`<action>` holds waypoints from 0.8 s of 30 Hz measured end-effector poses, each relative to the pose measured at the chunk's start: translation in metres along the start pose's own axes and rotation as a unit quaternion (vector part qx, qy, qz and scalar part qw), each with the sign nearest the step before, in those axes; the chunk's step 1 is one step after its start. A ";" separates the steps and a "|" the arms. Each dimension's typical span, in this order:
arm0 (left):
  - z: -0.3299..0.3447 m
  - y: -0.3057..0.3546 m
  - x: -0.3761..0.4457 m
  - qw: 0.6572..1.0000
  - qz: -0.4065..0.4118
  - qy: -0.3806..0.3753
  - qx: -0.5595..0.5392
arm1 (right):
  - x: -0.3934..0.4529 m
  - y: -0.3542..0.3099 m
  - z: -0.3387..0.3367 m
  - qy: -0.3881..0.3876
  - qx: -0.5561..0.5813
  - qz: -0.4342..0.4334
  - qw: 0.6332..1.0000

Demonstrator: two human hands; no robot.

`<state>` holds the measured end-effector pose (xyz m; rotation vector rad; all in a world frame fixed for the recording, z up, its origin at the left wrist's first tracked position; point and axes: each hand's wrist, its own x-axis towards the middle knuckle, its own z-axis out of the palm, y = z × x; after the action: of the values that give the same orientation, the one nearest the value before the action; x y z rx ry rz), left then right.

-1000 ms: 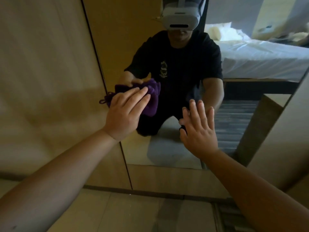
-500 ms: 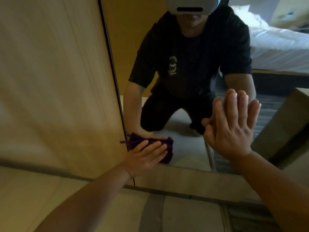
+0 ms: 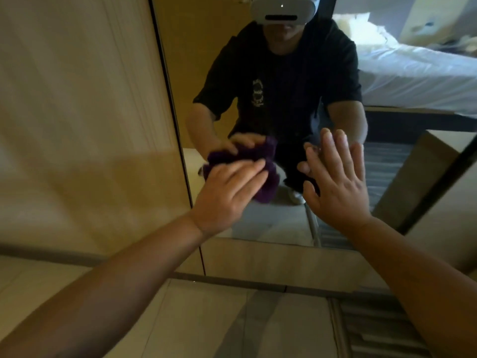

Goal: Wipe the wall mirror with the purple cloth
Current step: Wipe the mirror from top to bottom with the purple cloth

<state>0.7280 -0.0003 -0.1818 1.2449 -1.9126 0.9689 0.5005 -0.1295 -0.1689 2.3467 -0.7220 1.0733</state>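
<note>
Purple cloth [image 3: 268, 174] sits bunched against the wall mirror [image 3: 271, 223], near the glass's left edge and above its bottom edge, pinned there by the left hand [image 3: 227, 195] with fingers laid flat over it. The right hand [image 3: 335, 182] is spread open, palm flat on the glass just beside the cloth, gripping nothing. Beige wood panelling [image 3: 77, 125] flanks the mirror's left edge, pale floor [image 3: 206, 319] lies below, and the reflection shows a crouching person in black and a white bed [image 3: 413, 78].
</note>
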 end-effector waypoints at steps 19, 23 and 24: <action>0.120 0.031 -0.095 0.960 0.184 -0.100 0.184 | -0.029 0.066 0.026 0.118 -0.061 -0.034 0.991; 0.125 0.040 -0.128 0.957 0.167 -0.174 0.160 | -0.028 0.066 0.026 0.128 -0.067 -0.044 0.989; 0.122 0.042 -0.125 0.959 0.160 -0.185 0.144 | -0.027 0.065 0.026 0.127 -0.067 -0.042 0.989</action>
<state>0.7160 -0.0353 -0.3572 1.3825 -2.3838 1.2903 0.4585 -0.1870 -0.1930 2.0605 -0.5759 1.2193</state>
